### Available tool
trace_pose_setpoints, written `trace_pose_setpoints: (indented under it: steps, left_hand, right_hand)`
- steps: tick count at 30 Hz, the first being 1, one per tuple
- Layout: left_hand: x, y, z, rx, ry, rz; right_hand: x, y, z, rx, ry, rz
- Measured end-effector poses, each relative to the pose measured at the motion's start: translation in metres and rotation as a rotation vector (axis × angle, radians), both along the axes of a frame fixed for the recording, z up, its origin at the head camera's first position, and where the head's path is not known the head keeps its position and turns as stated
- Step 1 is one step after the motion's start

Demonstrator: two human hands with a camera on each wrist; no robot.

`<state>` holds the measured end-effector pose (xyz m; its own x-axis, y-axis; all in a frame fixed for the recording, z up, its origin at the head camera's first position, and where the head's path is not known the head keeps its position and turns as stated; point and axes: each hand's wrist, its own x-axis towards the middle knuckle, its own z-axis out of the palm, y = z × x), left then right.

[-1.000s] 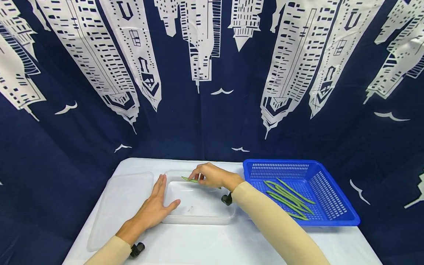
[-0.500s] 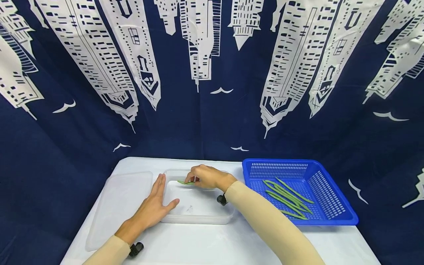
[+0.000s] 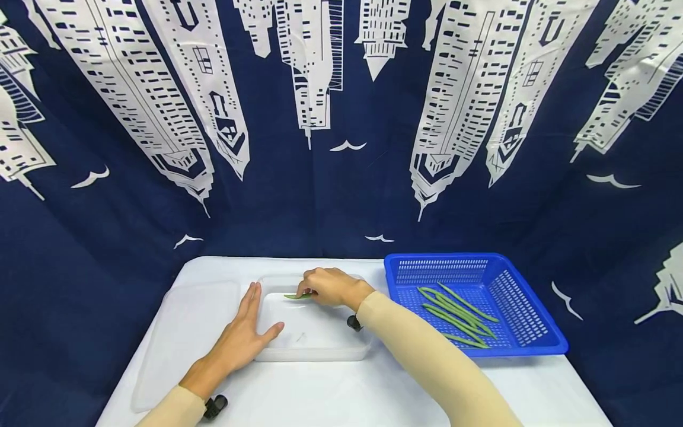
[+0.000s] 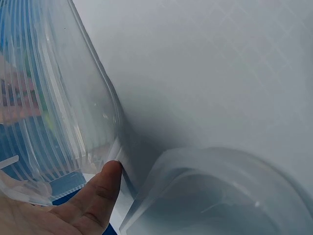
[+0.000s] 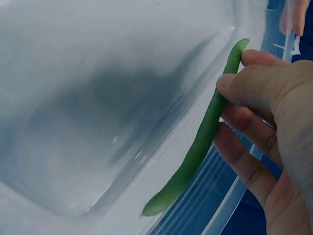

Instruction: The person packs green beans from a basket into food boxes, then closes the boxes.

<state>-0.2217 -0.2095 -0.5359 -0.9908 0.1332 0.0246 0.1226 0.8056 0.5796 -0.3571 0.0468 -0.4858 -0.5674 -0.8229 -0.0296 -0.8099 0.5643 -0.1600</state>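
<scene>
A green bean is pinched between the thumb and fingers of my right hand. It lies lengthwise inside the far side of a clear plastic container, close to the long wall. In the right wrist view the whole bean shows, pale green and slightly bent. My left hand rests against the container's left side with its fingers straight and the thumb over the near left part. In the left wrist view, fingertips touch the clear ribbed wall.
A blue perforated basket with several green beans stands at the right of the white table. A translucent lid lies flat at the left, beside my left hand. Behind hangs a navy cloth printed with white buildings.
My right hand has moved a little left and lower within the container, carrying the bean. The left hand stays at the container's side. The head view has shifted slightly.
</scene>
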Motion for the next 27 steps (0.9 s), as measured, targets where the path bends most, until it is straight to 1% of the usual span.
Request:
trace_pose_setpoints:
  steps: [4, 7, 12, 19, 27]
  left_hand:
    - [-0.002, 0.0, -0.001, -0.002, -0.006, -0.006]
    - [-0.002, -0.001, -0.002, -0.004, -0.009, -0.006]
    - [-0.002, -0.003, -0.003, -0.008, 0.001, -0.012]
    - [-0.003, -0.003, -0.001, -0.003, 0.007, -0.014]
    - [-0.004, 0.0, -0.003, -0.003, 0.018, -0.014]
  right_hand:
    - [0.001, 0.002, -0.001, 0.034, 0.044, -0.002]
    - [0.002, 0.003, 0.0, 0.03, 0.05, 0.002]
    - [0.005, 0.006, 0.008, -0.02, 0.009, -0.018]
    - [0.007, 0.02, 0.023, -0.11, -0.052, -0.021]
    - [0.012, 0.043, 0.038, -0.152, -0.046, -0.033]
